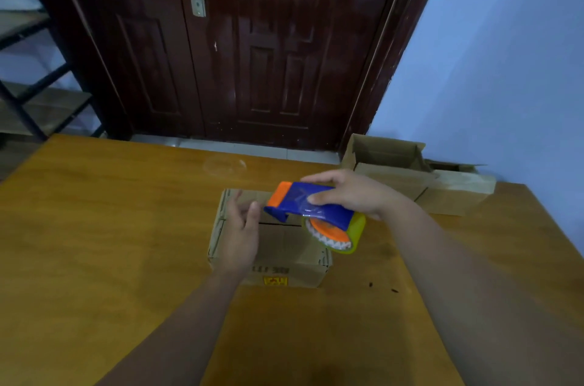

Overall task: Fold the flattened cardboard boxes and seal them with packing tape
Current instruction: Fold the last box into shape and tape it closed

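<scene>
A small folded cardboard box (290,252) stands in the middle of the wooden table, its top flaps closed. My right hand (350,192) grips a blue and orange tape dispenser (311,205) with a roll of clear tape (339,235), held just above the box's far right part. My left hand (238,233) rests on the left side of the box top, fingers fairly straight and reaching toward the dispenser's front end. Whether the fingers pinch a tape end is unclear.
The orange-brown table (126,227) spreads wide to the left and front. Open cardboard boxes (410,170) sit at its far right corner against the blue wall. A dark red door (237,37) stands behind; metal shelving (31,85) is at the left.
</scene>
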